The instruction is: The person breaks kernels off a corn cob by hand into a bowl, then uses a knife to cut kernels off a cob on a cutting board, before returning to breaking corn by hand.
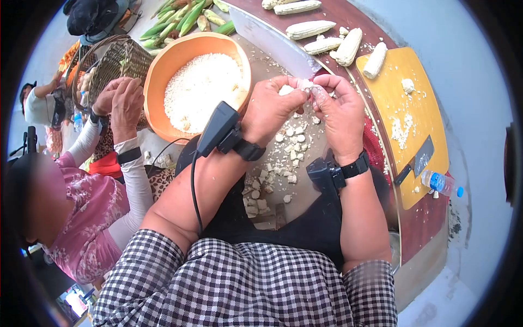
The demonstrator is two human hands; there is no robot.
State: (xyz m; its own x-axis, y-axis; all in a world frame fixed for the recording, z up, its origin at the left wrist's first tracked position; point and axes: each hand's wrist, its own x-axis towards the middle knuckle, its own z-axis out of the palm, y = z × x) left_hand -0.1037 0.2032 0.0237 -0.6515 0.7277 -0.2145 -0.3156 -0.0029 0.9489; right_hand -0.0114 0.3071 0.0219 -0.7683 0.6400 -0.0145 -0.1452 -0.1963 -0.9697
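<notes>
My left hand is closed around a short piece of white corn cob, part of it hidden by the fingers. The thumb and fingers of my right hand pinch at a whitish bit of corn where the two hands meet; white crumbs cling to those fingertips. Below my hands, broken cob chunks and loose kernels lie scattered over the floor. Left of my left hand stands an orange basin holding a heap of pale kernels.
On the red-brown table at right lie several pale corn cobs, a yellow cutting board, a cleaver and a water bottle. At left, a co-worker's hands are near a wicker basket. Unhusked corn lies behind.
</notes>
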